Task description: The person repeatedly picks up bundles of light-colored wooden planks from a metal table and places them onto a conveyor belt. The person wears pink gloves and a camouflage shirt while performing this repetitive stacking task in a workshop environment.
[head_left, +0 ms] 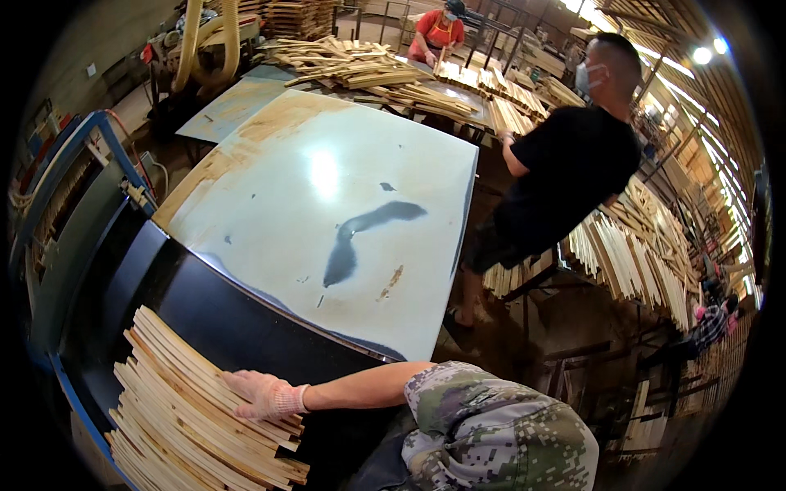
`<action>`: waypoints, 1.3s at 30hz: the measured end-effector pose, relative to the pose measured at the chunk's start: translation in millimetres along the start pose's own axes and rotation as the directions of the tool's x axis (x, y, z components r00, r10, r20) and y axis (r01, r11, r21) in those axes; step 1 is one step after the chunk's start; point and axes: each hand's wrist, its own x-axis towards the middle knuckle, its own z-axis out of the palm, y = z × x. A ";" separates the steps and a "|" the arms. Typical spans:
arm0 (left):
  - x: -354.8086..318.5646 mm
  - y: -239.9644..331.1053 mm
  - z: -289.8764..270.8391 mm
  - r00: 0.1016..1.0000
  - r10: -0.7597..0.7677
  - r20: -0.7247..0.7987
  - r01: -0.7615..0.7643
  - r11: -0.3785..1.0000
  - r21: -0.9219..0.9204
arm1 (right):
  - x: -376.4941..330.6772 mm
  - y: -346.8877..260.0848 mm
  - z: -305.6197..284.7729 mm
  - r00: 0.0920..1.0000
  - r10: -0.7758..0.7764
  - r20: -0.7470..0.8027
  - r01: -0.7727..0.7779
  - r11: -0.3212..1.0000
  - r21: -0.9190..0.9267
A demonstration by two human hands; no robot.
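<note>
My right hand (pixel 266 398), in a pale knitted glove, lies on the upper right side of a bundle of wooden strips (pixel 192 401). Its fingers stretch flat across the strips, without gripping one. The long, thin strips lie side by side at the lower left, their ends uneven. A camouflage sleeve (pixel 499 430) covers my upper arm, and the forearm is bare. My left hand is out of the picture.
Beyond the bundle stands a pale, worn sheet-topped table (pixel 270 221). A blue metal frame (pixel 115 147) rises at left. A person in black (pixel 565 168) stands at right beside stacked strips (pixel 630 245); a person in red (pixel 438 33) works behind piled strips (pixel 360 65).
</note>
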 end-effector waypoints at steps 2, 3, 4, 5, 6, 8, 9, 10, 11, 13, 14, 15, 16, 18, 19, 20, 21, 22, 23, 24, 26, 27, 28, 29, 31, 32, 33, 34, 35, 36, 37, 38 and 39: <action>-0.1 13.2 -9.6 1.000 0.004 -0.004 -0.004 0.999 -0.040 | -21.7 8.9 0.0 0.999 0.044 0.025 -0.045 0.997 0.056; -0.9 21.0 -14.6 1.000 0.001 -0.008 -0.002 0.998 -0.068 | -31.5 12.1 -0.7 0.999 0.037 0.021 -0.039 0.995 0.096; -1.0 29.0 -21.2 1.000 0.003 -0.018 -0.005 0.995 -0.105 | -42.5 17.1 -4.2 0.998 0.029 0.046 -0.036 0.988 0.151; -3.1 37.8 -28.2 1.000 0.000 -0.031 -0.004 0.988 -0.152 | -53.5 21.3 -8.3 0.999 0.010 0.052 -0.022 0.972 0.235; -4.2 46.1 -37.5 0.999 -0.005 -0.042 -0.003 0.980 -0.201 | -62.1 24.7 -12.0 0.993 0.038 0.113 -0.070 0.951 0.300; -10.1 68.3 -56.0 0.998 -0.004 -0.070 -0.020 0.941 -0.338 | -81.3 32.3 -22.6 0.976 0.088 0.201 -0.168 0.889 0.427; -11.9 78.3 -67.6 0.996 -0.006 -0.087 -0.031 0.911 -0.412 | -87.8 35.6 -27.6 0.974 0.005 0.225 -0.121 0.857 0.501; -18.0 93.3 -78.6 0.995 -0.004 -0.099 -0.045 0.872 -0.487 | -100.5 40.1 -35.2 0.964 -0.043 0.262 -0.112 0.831 0.546; -23.9 108.3 -89.7 0.994 -0.001 -0.106 -0.059 0.827 -0.559 | -111.1 44.2 -42.2 0.954 -0.131 0.269 -0.063 0.792 0.608; -37.5 141.5 -111.4 0.993 0.025 -0.116 -0.099 0.716 -0.692 | -132.0 52.6 -58.4 0.934 -0.065 0.350 -0.146 0.827 0.543; -45.8 160.4 -119.4 0.994 0.047 -0.101 -0.107 0.653 -0.750 | -147.2 57.9 -66.7 0.939 -0.031 0.343 -0.169 0.826 0.538; -56.8 178.5 -127.3 0.994 0.072 -0.086 -0.112 0.584 -0.804 | -162.3 63.5 -76.5 0.945 -0.010 0.328 -0.178 0.823 0.539; -69.9 199.4 -133.4 0.992 0.106 -0.064 -0.109 0.516 -0.850 | -183.4 72.3 -88.3 0.955 -0.018 0.297 -0.166 0.797 0.581; -93.8 241.5 -141.2 0.980 0.200 0.021 -0.047 0.329 -0.943 | -221.9 84.7 -112.2 0.970 -0.023 0.244 -0.145 0.748 0.648; -110.3 265.5 -144.6 0.956 0.269 0.118 0.082 0.143 -0.986 | -247.7 91.4 -127.3 0.980 -0.013 0.201 -0.127 0.732 0.669; -124.6 291.1 -142.2 0.881 0.399 0.253 0.311 -0.086 -0.946 | -269.4 97.5 -140.8 0.987 -0.004 0.160 -0.109 0.716 0.689; -143.7 314.9 -141.5 0.830 0.479 0.286 0.386 -0.122 -0.915 | -296.0 104.8 -154.0 0.991 0.029 0.132 -0.112 0.723 0.682; -163.9 339.1 -140.6 0.852 0.496 0.168 0.115 0.136 -0.984 | -326.8 112.0 -168.4 0.993 0.063 0.103 -0.118 0.701 0.704; -183.2 362.1 -138.0 0.880 0.472 0.053 -0.158 0.396 -0.904 | -356.4 123.4 -182.8 0.990 0.116 0.084 -0.142 0.699 0.701; -213.0 385.4 -133.6 0.847 0.530 0.036 -0.165 0.327 -0.931 | -390.2 133.3 -197.0 0.994 0.105 0.017 -0.088 0.724 0.684; -267.5 433.0 -119.1 0.799 0.600 0.032 -0.087 0.168 -0.982 | -444.1 160.4 -214.3 0.961 0.276 0.000 -0.172 0.599 0.782; -293.2 457.0 -111.2 0.781 0.621 0.074 0.020 0.093 -0.995 | -470.2 176.4 -221.6 0.947 0.320 -0.021 -0.167 0.548 0.820; -317.9 475.6 -104.5 0.725 0.685 0.065 0.024 0.069 -0.997 | -496.1 195.4 -226.8 0.919 0.389 -0.057 -0.171 0.524 0.834; -346.4 493.9 -99.6 0.693 0.716 0.089 0.044 0.081 -0.996 | -524.6 213.0 -232.6 0.889 0.450 -0.087 -0.171 0.501 0.848; -389.0 526.3 -88.9 0.612 0.784 0.110 0.103 0.059 -0.993 | -566.3 250.3 -231.7 0.825 0.539 -0.173 -0.135 0.483 0.865; -412.6 543.9 -83.8 0.583 0.806 0.106 0.133 0.035 -0.991 | -592.0 266.6 -230.3 0.782 0.578 -0.233 -0.109 0.495 0.862; -432.8 559.9 -81.4 0.544 0.835 0.086 0.156 -0.001 -0.988 | -617.1 281.5 -226.9 0.732 0.614 -0.295 -0.081 0.508 0.858; -449.5 573.8 -80.9 0.516 0.852 0.086 0.161 0.002 -0.987 | -637.1 297.4 -225.2 0.688 0.680 -0.253 -0.111 0.443 0.890; -465.5 587.6 -81.1 0.505 0.856 0.113 0.189 0.019 -0.982 | -658.1 311.3 -220.9 0.650 0.707 -0.278 -0.097 0.440 0.893; -481.7 600.1 -82.7 0.493 0.861 0.128 0.211 0.024 -0.977 | -679.2 324.3 -215.7 0.606 0.743 -0.283 -0.102 0.426 0.899; -494.5 610.6 -85.1 0.488 0.861 0.144 0.224 0.036 -0.974 | -696.9 336.0 -208.8 0.563 0.776 -0.285 -0.108 0.411 0.905; -505.8 620.9 -87.2 0.496 0.856 0.143 0.218 0.037 -0.975 | -711.6 348.1 -199.5 0.496 0.810 -0.312 -0.109 0.414 0.904; -518.1 630.9 -88.9 0.470 0.867 0.168 0.246 0.054 -0.968 | -727.3 359.8 -189.1 0.427 0.841 -0.333 -0.114 0.415 0.902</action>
